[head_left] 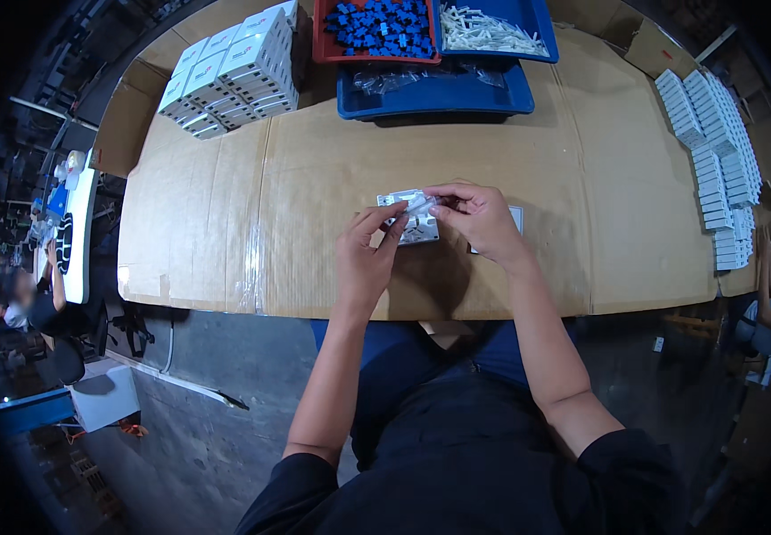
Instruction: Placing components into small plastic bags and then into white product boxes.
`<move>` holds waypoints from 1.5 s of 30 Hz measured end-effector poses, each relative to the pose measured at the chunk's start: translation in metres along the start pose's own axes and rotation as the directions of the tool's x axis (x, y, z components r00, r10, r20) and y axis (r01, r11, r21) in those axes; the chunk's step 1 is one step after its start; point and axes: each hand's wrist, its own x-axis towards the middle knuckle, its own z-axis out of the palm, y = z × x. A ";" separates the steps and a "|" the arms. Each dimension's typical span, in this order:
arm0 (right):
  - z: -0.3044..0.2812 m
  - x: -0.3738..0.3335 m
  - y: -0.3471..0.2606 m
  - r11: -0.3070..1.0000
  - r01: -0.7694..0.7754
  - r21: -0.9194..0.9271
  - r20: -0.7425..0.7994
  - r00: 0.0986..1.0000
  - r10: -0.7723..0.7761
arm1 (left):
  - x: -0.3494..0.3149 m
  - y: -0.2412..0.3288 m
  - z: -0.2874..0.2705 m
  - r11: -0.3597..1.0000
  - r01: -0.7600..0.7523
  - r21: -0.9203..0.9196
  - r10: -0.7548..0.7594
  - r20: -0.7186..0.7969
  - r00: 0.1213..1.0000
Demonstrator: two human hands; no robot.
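Observation:
Over the middle of the table's near half, both of my hands come together at a flat white square part (421, 235) with dark slots. A small, clear, shiny piece that looks like a plastic bag (419, 206) lies across its upper side. My left hand (366, 261) pinches the bag's left end between thumb and fingers. From the other side, my right hand (487, 226) is closed with thumb and forefinger at its right end. Partly hidden behind the right hand, a second flat white piece (516, 218) with a dark edge rests on the cardboard.
Cardboard (314, 178) covers the table. White boxes (234, 76) are stacked far left; rows of white parts (715, 152) line the right edge. At the back stand a red bin (376, 61) of blue pieces, a blue bin (541, 31) of white pieces, and a blue tray (439, 109) with clear bags.

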 end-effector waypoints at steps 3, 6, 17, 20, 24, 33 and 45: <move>0.001 0.000 0.007 0.959 0.032 -0.282 -0.024 0.999 -0.040 | 0.002 -0.013 -0.008 0.963 -0.133 0.233 0.126 0.044 0.991; 0.010 -0.003 0.010 0.879 0.177 -0.443 -0.031 0.977 -0.213 | 0.000 -0.023 -0.015 0.901 -0.183 0.394 0.156 0.098 0.983; 0.019 -0.003 0.012 0.768 0.153 -0.621 0.003 0.981 -0.193 | 0.011 -0.026 -0.023 0.798 -0.281 0.533 0.210 0.192 0.959; 0.019 -0.002 0.015 0.746 0.129 -0.653 0.020 0.988 -0.154 | 0.014 -0.030 -0.025 0.758 -0.367 0.540 0.275 0.245 0.930; 0.011 -0.005 0.013 0.678 0.176 -0.713 0.068 0.981 -0.183 | 0.016 -0.032 -0.033 0.785 -0.427 0.448 0.271 0.372 0.888; 0.010 0.000 0.004 0.537 0.240 -0.809 0.175 0.970 -0.171 | 0.010 -0.052 -0.042 0.737 -0.522 0.430 0.315 0.464 0.828; 0.005 0.020 -0.005 0.355 0.315 -0.880 0.303 0.949 -0.089 | 0.011 -0.053 -0.040 0.711 -0.537 0.454 0.323 0.467 0.823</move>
